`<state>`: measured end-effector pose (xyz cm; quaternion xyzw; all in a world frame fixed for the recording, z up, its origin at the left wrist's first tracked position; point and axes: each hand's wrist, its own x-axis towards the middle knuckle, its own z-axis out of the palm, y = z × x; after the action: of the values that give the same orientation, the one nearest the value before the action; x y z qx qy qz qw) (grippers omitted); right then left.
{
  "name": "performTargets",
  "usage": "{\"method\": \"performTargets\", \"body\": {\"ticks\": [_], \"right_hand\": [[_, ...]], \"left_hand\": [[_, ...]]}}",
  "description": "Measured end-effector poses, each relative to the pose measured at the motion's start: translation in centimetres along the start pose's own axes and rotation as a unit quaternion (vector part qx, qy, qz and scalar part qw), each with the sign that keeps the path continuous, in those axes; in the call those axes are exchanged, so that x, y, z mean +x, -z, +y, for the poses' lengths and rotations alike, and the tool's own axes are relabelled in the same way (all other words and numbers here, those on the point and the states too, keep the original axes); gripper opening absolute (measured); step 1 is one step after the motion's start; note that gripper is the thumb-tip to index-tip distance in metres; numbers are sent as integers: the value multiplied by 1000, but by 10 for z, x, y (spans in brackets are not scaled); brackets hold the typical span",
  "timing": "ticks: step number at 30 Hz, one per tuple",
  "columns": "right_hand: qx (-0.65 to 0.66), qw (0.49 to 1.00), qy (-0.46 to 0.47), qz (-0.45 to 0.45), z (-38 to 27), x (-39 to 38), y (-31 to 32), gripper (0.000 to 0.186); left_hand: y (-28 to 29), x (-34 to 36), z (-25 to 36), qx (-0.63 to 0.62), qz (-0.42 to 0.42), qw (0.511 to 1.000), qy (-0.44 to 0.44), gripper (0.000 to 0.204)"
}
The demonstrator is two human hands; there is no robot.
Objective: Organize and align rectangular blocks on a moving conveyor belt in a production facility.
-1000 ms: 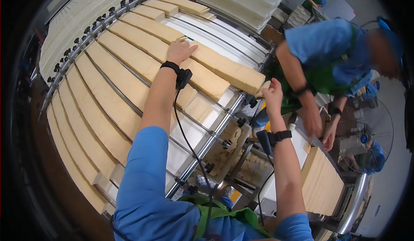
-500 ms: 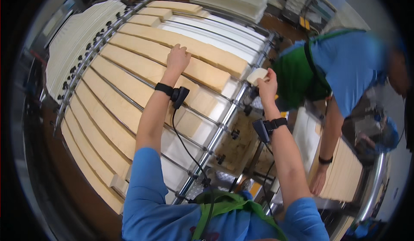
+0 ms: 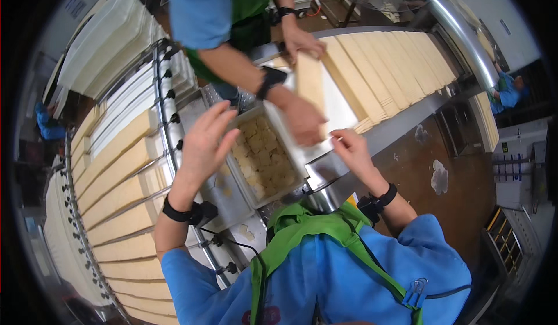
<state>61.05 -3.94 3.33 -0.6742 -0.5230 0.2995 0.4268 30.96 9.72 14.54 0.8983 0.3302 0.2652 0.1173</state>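
My left hand (image 3: 206,139) is raised over the near-left side of a tub (image 3: 237,168), its fingers apart and holding nothing. Many cut pale yellow pieces (image 3: 261,150) lie in that tub. My right hand (image 3: 353,152) is at the near edge of a white board (image 3: 340,111), thumb and fingertips together; whatever is between them is too small to make out. Just beyond, a co-worker's two hands hold a long pale yellow, tofu-like slab (image 3: 310,84) over the board. The co-worker's nearer hand (image 3: 299,118) is blurred and close to my right fingertips.
Rows of long pale slabs (image 3: 116,194) rest on a rack with metal rails (image 3: 168,127) to the left. More slabs (image 3: 383,63) line a metal-edged table at the right. A metal container (image 3: 325,197) stands near my apron. Stacked white trays (image 3: 104,49) are at the far left.
My view has turned right, from the rack to the co-worker's table. My left hand has left the slabs and opened. The white piece in my right hand no longer shows.
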Motion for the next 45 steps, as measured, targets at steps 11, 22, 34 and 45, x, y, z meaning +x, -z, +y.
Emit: {"method": "performTargets", "body": {"ticks": [11, 22, 34, 45], "right_hand": [[-271, 949, -107, 122, 116, 69, 82, 67], [-252, 964, -84, 0, 107, 76, 94, 58], [-243, 958, 85, -124, 107, 97, 89, 60], [-230, 926, 233, -187, 74, 130, 35, 83]], "left_hand": [[-219, 198, 67, -104, -48, 993, 22, 38], [-374, 292, -37, 109, -42, 987, 107, 38], [-246, 184, -61, 166, -88, 895, 405, 54], [-197, -27, -31, -217, 447, 744, 446, 39]]}}
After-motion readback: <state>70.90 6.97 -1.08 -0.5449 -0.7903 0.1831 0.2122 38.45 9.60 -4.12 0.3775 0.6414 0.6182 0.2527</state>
